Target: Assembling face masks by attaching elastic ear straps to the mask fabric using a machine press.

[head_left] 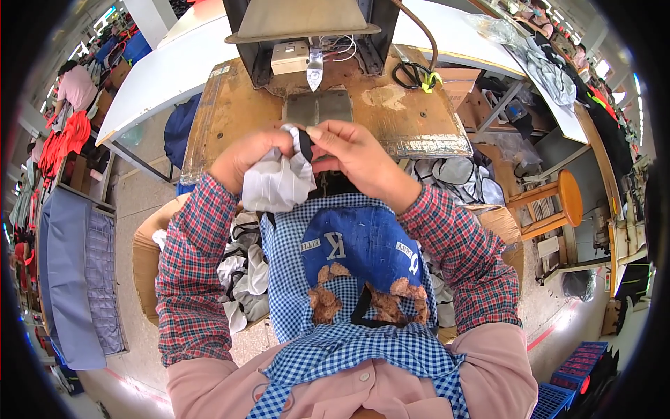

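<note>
While both hands, left and right, pinch the limp white garment piece before the metal plate, its black edge looks the surest grip.

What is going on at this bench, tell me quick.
A person in a checked apron holds a small white and grey fabric piece up in front of a worn wooden work table. The left hand grips its bunched body, while the right hand pinches its dark edge strip. A machine head with a metal plate sits just beyond. Boxes of similar fabric pieces stand either side.
</note>
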`<state>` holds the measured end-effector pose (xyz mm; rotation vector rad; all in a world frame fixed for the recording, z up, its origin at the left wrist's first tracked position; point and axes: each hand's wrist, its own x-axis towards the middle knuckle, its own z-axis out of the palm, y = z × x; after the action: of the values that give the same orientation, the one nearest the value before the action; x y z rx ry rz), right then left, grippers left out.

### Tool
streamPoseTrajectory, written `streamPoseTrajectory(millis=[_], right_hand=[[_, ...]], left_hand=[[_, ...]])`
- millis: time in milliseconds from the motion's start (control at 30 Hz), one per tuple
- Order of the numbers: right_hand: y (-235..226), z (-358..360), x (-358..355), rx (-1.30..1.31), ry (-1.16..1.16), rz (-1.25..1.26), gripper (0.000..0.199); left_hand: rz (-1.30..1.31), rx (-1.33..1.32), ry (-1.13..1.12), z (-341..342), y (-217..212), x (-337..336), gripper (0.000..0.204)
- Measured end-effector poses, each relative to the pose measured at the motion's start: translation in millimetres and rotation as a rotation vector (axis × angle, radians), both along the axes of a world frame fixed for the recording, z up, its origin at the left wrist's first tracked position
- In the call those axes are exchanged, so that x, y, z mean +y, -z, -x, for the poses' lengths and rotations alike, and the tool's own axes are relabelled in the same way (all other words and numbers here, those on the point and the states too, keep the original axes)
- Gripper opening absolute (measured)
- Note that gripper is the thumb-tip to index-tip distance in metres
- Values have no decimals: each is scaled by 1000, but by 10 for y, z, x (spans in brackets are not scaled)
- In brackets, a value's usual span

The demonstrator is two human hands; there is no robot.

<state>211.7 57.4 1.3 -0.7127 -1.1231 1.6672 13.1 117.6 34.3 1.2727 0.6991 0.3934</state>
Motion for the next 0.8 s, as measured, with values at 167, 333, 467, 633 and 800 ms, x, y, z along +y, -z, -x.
streamPoseTrajectory(millis=[167,333,467,633,800], right_hand=[[39,49,-144,16,88,104,23],[83,157,-212,-78,102,3,21],[3,106,-285,-202,127,-62,24],[-56,-58,-322,-365,-40,-140,23],[-143,-181,-278,-293,-82,-115,23]], left_hand=[[-560,195,-171,88,-61,-277,45],[-1346,389,-347,-142,-171,-893,44],[-1283,463,-341,-61,-71,-949,37],[-1097,509,-190,41,-200,-938,20],[-867,243,-148,90,-111,-748,15]])
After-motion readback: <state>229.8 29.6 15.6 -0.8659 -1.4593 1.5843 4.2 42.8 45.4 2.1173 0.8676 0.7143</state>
